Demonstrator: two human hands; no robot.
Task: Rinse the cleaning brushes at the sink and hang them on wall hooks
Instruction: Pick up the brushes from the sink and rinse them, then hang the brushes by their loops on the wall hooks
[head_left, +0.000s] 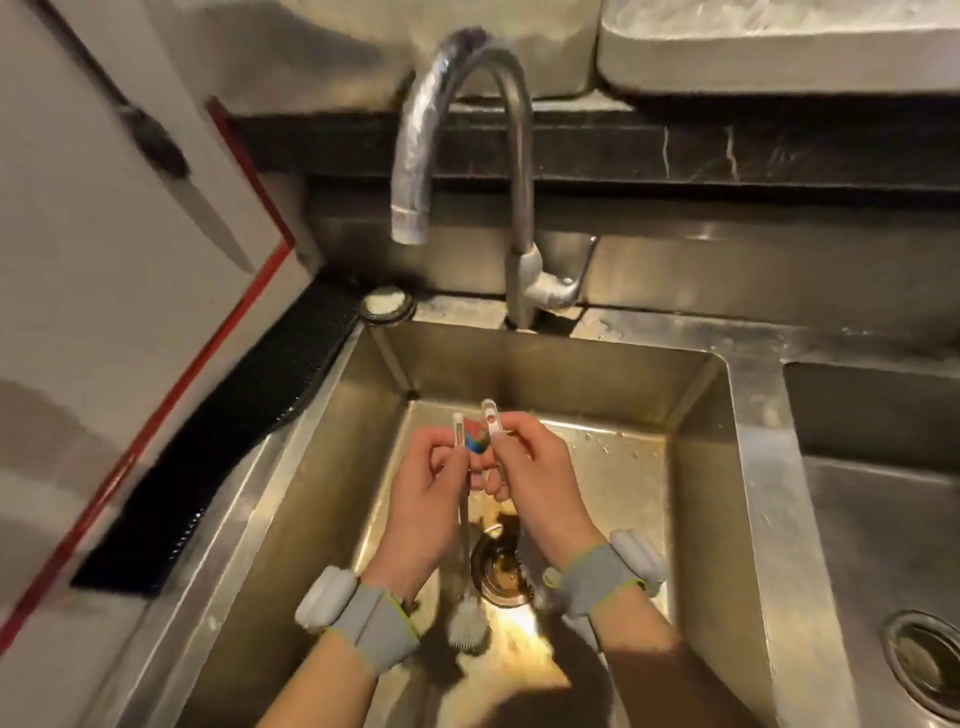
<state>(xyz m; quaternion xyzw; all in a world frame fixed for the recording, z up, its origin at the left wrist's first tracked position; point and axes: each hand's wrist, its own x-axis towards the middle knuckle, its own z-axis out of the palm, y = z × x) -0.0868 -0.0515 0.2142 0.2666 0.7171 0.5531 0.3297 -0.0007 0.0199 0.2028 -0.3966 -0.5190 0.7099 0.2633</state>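
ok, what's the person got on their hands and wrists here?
Both hands are bare, with no gloves or sleeves. The left hand and right hand each have a grey fabric wrist strap edged in yellow-green, carrying a rounded pale grey pod on the outer side.

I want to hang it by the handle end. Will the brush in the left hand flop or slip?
Probably a little whippy: the brush has a long thin stem below the left hand. Its bristle head looks soft. Likely light, and possibly slippery if wet.
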